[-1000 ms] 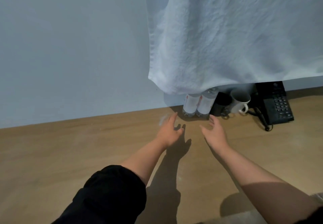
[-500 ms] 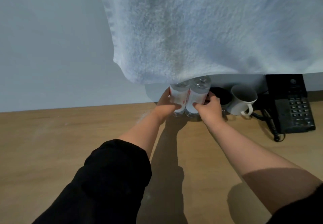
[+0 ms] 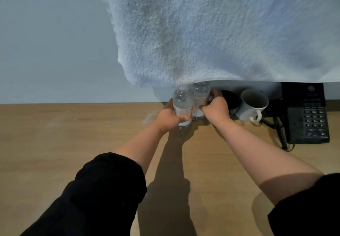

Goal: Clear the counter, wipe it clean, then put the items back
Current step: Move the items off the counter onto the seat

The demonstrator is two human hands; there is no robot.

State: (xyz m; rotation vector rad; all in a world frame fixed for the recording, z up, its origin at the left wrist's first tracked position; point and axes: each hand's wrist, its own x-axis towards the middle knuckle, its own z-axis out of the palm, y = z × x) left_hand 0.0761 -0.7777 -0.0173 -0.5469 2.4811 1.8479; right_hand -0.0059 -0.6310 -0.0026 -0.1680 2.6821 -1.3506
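Red print on white labels of clear plastic bottles (image 3: 183,104): unreadable. Keypad marks on black desk telephone (image 3: 312,119): too small to read.

Hanging towel (image 3: 220,33) covers the tops of the left bottle (image 3: 183,103) and right bottle (image 3: 201,92). Red label print blurred, unreadable. Left hand (image 3: 168,119) and right hand (image 3: 217,109): fingers wrap behind the bottles, mostly out of sight. Black mug (image 3: 232,99) half hidden by the right hand. Telephone (image 3: 309,114): top under the towel, key markings too small. Left sleeve (image 3: 92,199) and right sleeve (image 3: 309,208) cut off at the bottom edge.
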